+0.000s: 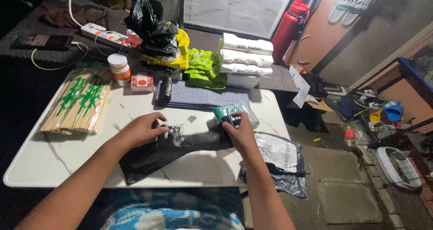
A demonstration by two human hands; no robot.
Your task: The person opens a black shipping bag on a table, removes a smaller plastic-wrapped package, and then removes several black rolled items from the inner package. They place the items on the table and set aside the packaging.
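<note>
With the left hand [143, 130] pinching the crinkled end of the black plastic bag [176, 151] and the right hand [240, 131] seemingly clamped over its other end, beside a green packet [235, 113], the thin film between the fingers could tear.

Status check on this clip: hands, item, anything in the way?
Left hand and right hand both pinching black plastic bag. Bag flat on white table. Green packet beside right hand.
</note>
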